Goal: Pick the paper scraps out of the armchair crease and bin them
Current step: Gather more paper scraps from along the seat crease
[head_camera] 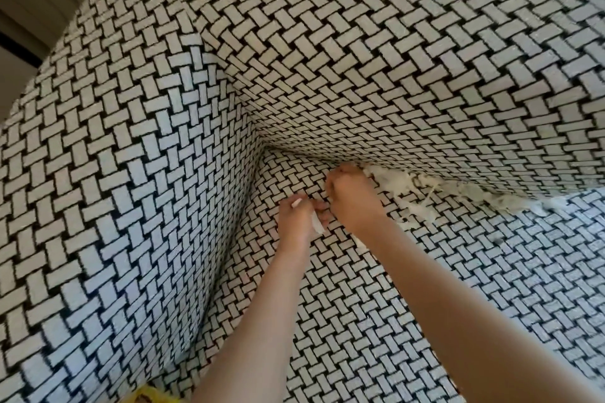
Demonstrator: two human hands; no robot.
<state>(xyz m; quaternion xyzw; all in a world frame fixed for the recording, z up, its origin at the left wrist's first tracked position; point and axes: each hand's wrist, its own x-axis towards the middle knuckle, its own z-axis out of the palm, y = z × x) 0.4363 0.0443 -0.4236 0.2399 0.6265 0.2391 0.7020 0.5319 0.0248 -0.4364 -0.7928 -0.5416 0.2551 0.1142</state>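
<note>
An armchair (137,147) covered in a black-and-white woven pattern is being viewed from above, with both bare arms being stretched down toward the inner corner where its seat (360,321), back (376,52) and side panel (114,206) meet. The paper scraps (409,186) are being held in the crease (458,188) between the seat and the back. They are lying there as a ragged pale strip of shreds running rightward from the right hand, with a few strands spilling forward onto the seat. The right end of the strip is being blurred in the picture. The left hand (299,217) is being kept just above the seat near the corner, its fingers curled around a few paper bits (317,225), one sliver of which is being shown poking out at the knuckles. The right hand (352,195) is being pressed, fingers curled downward, against the crease at the left end of the strip of scraps. Its fingertips are being hidden behind the knuckles, so whether anything is being pinched by it cannot be told. The two hands are being held just beside each other, nearly touching. A small pale shred (360,243) is being seen on the seat beside the right wrist. A yellow object (149,395) is being cut off by the bottom edge, and what it is cannot be told.
</note>
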